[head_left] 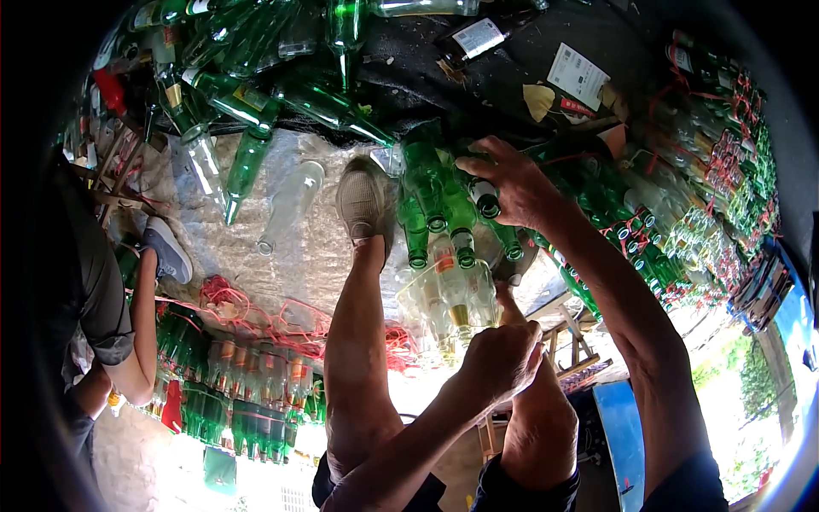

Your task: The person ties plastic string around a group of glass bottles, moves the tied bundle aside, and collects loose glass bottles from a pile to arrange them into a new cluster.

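The right hand, fingers partly bent, touches the green bottles; a grip cannot be confirmed. The left hand is closed beside clear bottles, contents indeterminate. Uneven pressure could make the bunched bottles slip, knock together and chip.

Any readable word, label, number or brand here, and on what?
Nothing legible.
White printed sheet: print too small.
Red label below it: blurred.
Pale label on the dark bottle: too small.
Yellow label on a green bottle: blurred.
Clear bottles by the left hand: unreadable markings.
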{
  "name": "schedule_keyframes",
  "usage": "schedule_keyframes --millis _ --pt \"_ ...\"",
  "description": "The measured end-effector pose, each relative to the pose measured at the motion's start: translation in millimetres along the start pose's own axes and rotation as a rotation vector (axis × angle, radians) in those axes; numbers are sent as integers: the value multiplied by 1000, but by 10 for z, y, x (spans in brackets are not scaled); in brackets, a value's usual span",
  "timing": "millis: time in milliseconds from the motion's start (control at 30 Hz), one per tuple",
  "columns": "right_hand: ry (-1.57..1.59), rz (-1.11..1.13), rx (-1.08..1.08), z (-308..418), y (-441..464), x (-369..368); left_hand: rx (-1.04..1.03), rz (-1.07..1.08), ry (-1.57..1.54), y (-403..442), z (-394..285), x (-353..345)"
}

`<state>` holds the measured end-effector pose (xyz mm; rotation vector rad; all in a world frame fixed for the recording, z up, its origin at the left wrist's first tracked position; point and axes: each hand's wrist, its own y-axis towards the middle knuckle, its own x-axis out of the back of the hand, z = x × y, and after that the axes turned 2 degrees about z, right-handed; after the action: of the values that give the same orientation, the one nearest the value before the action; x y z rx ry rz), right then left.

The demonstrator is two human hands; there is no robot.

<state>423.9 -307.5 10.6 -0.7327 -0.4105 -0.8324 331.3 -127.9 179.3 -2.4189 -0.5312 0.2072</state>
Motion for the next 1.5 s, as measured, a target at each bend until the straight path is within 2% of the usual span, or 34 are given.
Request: schedule_keyframes --millis 300,467,800,900,1033,1267,1500 --pt "0 -43 47 41 -63 11 3 -27 1 -4 17 -56" --pt "-27 -126 145 57 -33 102 16 21 -2 12 1 -23" --pt "-44 -18 96 5 11 12 -35 -63 -14 8 41 -82" --pt "59 57 60 21 -1 34 -42 -82 -28 -9 38 -80" --pt "-73 134 59 105 -4 15 3 -45 -13 -2 -17 -26" --pt "-108 160 56 197 -13 65 -14 29 36 -2 -43 61" --pt "-82 160 64 243 -8 153 -20 -15 10 9 -68 102"
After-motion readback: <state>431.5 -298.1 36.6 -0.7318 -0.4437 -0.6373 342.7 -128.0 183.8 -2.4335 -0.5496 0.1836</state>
